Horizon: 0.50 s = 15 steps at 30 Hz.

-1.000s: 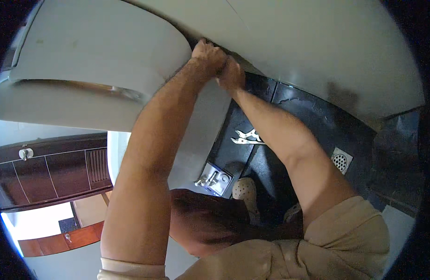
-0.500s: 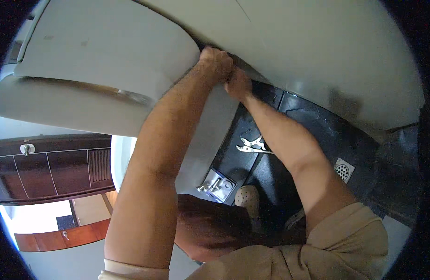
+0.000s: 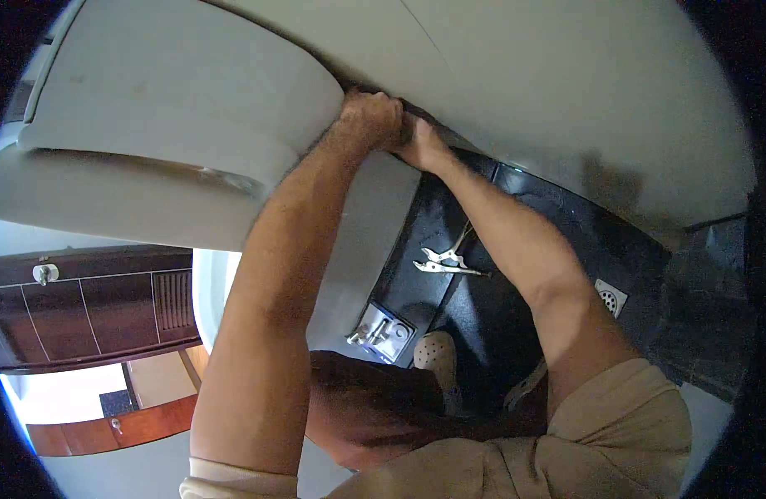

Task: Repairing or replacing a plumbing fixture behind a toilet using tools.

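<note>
Both my hands are in the narrow gap between a white toilet-like fixture (image 3: pixel 183 91) and the pale wall (image 3: pixel 549 75). My left hand (image 3: pixel 372 116) is curled closed beside the fixture's rounded corner, its back toward the view. Right against it is my right hand (image 3: pixel 422 144), lower and to the right, with its fingers bent in toward the left one. Whatever the fingers of either hand grip is hidden behind the hands. Below them, a pair of locking pliers (image 3: pixel 443 266) lies with its handles apart on the dark tiled floor (image 3: pixel 482 308).
A shiny metal plate with fittings (image 3: pixel 384 333) lies beside the fixture's base. My perforated clog (image 3: pixel 437 353) stands next to it. A square floor drain (image 3: pixel 609 298) is right of my right forearm. At far left is a dark tiled wall (image 3: pixel 54 312) with a small tap (image 3: pixel 44 273).
My right hand has turned slightly and risen closer against the left. The view has shifted a little, so the surroundings sit slightly further left. The pliers show more beside my forearm.
</note>
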Each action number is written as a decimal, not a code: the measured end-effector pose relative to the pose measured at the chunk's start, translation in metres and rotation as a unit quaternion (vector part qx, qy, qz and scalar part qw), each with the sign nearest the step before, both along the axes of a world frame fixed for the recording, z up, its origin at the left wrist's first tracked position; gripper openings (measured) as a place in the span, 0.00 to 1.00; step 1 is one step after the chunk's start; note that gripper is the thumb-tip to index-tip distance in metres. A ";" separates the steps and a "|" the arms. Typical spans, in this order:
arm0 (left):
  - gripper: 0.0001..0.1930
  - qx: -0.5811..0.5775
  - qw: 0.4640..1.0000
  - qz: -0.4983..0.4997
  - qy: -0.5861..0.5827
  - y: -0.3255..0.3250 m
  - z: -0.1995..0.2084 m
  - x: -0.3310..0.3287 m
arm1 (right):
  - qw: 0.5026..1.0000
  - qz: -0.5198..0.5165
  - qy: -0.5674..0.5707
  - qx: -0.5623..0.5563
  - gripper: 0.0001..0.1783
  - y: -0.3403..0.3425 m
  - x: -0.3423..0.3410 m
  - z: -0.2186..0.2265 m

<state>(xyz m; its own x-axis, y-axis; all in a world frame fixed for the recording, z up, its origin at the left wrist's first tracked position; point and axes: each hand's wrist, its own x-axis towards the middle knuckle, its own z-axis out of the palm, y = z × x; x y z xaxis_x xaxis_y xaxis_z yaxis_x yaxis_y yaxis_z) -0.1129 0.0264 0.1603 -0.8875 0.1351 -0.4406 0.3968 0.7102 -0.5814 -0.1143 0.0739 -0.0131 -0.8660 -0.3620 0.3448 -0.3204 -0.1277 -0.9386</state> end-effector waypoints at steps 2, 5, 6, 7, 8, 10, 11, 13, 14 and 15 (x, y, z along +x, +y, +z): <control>0.13 -0.014 1.000 0.006 -0.019 0.015 -0.006 -0.009 | 0.992 -0.095 0.080 -0.032 0.32 0.000 -0.005 -0.014; 0.12 -0.005 0.996 -0.082 0.028 -0.009 -0.006 0.005 | 0.992 -0.080 -0.032 0.095 0.31 -0.012 0.017 0.023; 0.12 0.001 0.990 -0.131 0.053 -0.017 -0.004 0.009 | 0.981 -0.076 -0.084 0.160 0.30 -0.010 0.024 0.040; 0.12 0.009 0.980 -0.183 0.080 -0.020 -0.001 0.012 | 0.962 -0.075 -0.134 0.226 0.30 -0.006 0.027 0.050; 0.12 0.010 0.980 -0.185 0.078 -0.021 -0.003 0.011 | 0.961 -0.077 -0.137 0.226 0.30 -0.003 0.029 0.048; 0.13 0.017 0.980 -0.191 0.058 -0.026 -0.003 0.007 | 0.970 -0.085 -0.132 0.187 0.27 0.004 0.031 0.046; 0.14 0.019 0.980 -0.193 0.050 -0.029 -0.002 0.006 | 0.974 -0.088 -0.128 0.166 0.26 0.006 0.032 0.047; 0.15 0.022 0.980 -0.195 0.042 -0.024 0.002 0.007 | 0.977 -0.091 -0.123 0.146 0.25 0.008 0.033 0.045; 0.14 -0.004 0.986 -0.165 0.014 -0.017 0.006 0.006 | 0.979 -0.091 -0.116 0.142 0.24 0.008 0.034 0.042; 0.12 -0.030 0.990 -0.134 -0.014 -0.006 0.013 0.006 | 0.980 -0.091 -0.108 0.137 0.23 0.007 0.034 0.036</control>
